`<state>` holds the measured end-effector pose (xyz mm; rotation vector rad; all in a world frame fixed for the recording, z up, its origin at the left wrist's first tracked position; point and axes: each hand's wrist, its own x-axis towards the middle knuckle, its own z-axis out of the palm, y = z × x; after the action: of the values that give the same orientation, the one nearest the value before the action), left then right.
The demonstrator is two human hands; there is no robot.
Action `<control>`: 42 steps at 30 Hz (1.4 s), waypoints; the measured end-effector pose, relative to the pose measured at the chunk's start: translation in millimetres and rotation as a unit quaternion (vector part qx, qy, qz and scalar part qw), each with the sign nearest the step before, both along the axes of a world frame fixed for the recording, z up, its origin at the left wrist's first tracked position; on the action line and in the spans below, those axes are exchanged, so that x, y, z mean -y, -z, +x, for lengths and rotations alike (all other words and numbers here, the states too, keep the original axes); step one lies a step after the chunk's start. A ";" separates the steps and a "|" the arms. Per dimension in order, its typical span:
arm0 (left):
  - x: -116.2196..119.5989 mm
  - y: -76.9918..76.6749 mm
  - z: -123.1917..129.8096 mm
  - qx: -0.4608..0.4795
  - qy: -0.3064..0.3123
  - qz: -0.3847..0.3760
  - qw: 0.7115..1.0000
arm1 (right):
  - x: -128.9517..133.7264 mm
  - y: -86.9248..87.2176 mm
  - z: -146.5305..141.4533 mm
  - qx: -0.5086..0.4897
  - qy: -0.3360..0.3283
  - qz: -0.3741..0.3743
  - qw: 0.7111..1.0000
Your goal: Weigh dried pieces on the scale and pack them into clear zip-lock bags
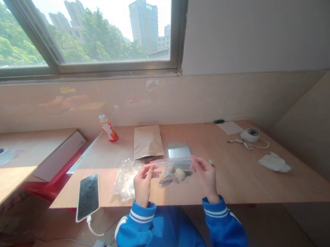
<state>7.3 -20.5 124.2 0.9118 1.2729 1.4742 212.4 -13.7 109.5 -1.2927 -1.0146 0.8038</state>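
Between my two hands a clear zip bag (173, 179) is stretched along its top edge. Several pale and brownish pieces show inside it; their exact kind I cannot make out. My left hand (143, 183) pinches the bag's left top corner, and my right hand (207, 177) pinches the right one. Just beyond the bag lie a brown paper pouch (148, 141), its mouth facing me, and a flat silver-grey rectangular object (179, 150). A crumpled clear plastic bag (126, 180) rests beside my left hand.
A phone (87, 196) with a charging cable lies at the table's left front edge. Behind stands a red and white bottle (108, 128). To the right are a small white fan-like device (250, 135) with a cable, a white tissue (274, 162), paper (229, 128) and a green-handled tool (218, 121).
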 end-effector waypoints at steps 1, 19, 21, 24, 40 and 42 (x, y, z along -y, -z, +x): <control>0.0 -0.4 0.3 -0.002 -0.003 -0.003 1.000 | 0.6 -0.3 1.0 0.010 0.003 0.003 1.000; 10.7 -2.2 3.5 -0.162 -0.066 0.079 0.981 | 6.7 -8.6 3.4 0.064 0.033 0.073 0.995; 11.8 -3.7 4.9 -0.153 -0.074 0.087 0.982 | 7.4 -9.7 0.6 0.027 0.013 0.077 0.997; 12.6 -4.6 8.1 -0.103 -0.056 0.080 0.990 | 8.4 -11.5 -5.7 -0.040 -0.039 0.075 0.996; 14.5 -2.3 8.9 -0.042 0.014 0.071 0.996 | 12.5 -14.7 -14.8 -0.066 -0.069 0.030 0.995; 14.3 -2.5 7.3 -0.048 0.027 0.089 0.995 | 13.0 -16.1 -13.5 -0.062 -0.071 0.041 0.995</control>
<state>14.7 -34.8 126.7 1.1369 1.1902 1.5344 198.9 -26.7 125.6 -1.0969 -1.0369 0.9297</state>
